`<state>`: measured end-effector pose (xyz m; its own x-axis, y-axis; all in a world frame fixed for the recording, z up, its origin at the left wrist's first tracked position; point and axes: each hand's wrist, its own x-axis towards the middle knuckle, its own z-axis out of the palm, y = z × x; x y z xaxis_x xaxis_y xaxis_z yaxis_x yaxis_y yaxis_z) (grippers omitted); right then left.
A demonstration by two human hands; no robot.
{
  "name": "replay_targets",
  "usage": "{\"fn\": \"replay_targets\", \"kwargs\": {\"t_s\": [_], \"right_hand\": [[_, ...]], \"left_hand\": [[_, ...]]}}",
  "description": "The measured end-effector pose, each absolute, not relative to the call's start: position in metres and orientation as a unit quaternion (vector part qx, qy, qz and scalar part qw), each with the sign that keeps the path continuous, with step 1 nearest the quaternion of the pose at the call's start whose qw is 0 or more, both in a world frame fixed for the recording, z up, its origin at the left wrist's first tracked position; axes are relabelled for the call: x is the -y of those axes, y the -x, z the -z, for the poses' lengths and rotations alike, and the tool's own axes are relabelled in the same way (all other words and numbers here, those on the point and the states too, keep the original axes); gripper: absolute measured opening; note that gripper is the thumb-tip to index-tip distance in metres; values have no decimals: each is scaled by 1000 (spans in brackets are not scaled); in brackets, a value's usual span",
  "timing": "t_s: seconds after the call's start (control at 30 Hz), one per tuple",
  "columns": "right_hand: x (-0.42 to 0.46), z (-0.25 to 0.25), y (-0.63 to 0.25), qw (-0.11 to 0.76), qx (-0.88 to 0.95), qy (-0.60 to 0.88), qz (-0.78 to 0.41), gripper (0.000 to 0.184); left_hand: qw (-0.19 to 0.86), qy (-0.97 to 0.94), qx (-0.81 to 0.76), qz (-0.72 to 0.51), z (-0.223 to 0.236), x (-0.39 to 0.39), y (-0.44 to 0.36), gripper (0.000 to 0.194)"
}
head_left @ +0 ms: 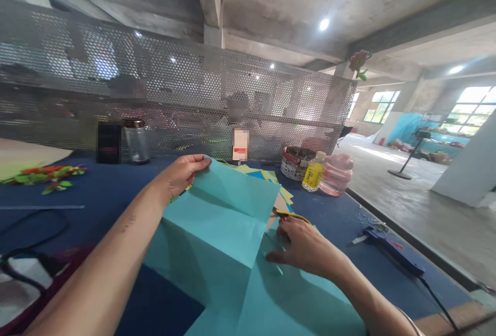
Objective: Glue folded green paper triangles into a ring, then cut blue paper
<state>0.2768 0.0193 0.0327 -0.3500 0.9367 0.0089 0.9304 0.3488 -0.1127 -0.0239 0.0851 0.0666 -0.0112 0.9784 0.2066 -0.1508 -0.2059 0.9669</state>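
Observation:
A large teal paper sheet (220, 238) lies on the blue table (112, 191), partly folded with creases across it. My left hand (180, 173) pinches the sheet's far top corner and lifts that flap. My right hand (302, 245) rests on the sheet at its right side, fingers curled and pressing the paper down beside the fold. Just beyond my right hand lie scissors with yellow handles (290, 215). A stack of coloured paper sheets (279, 191) shows behind the raised flap.
A blue glue gun (391, 248) with a cord lies at the right edge. A yellow bottle (313, 172), a pink bottle (336, 174) and a small basket (296, 162) stand at the back right. A glass jar (135, 142) stands by the mesh screen (186, 98). Artificial leaves (46, 176) lie far left.

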Motion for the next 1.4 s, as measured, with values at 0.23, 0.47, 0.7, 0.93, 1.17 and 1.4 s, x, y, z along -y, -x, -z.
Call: {"fn": "replay_targets", "kwargs": {"t_s": [0.23, 0.47, 0.7, 0.93, 1.17, 1.4], "right_hand": [[-20, -24, -273, 27, 827, 557, -70, 5], [-24, -22, -273, 62, 829, 552, -62, 8], [-59, -62, -340, 160, 740, 652, 45, 14], [-87, -50, -382, 133, 696, 704, 47, 19], [-88, -44, -375, 130, 701, 699, 58, 14], [-67, -40, -330, 105, 811, 574, -48, 18]], "left_hand": [[529, -528, -403, -529, -66, -88, 17, 18], [551, -538, -397, -499, -63, -88, 12, 21], [551, -546, -392, -494, -62, -88, 8, 19], [556, -552, -393, -481, -58, -89, 3, 19], [573, -554, -386, -464, -55, -89, 0, 20], [567, -561, -384, -464, -51, -93, -4, 23]]}}
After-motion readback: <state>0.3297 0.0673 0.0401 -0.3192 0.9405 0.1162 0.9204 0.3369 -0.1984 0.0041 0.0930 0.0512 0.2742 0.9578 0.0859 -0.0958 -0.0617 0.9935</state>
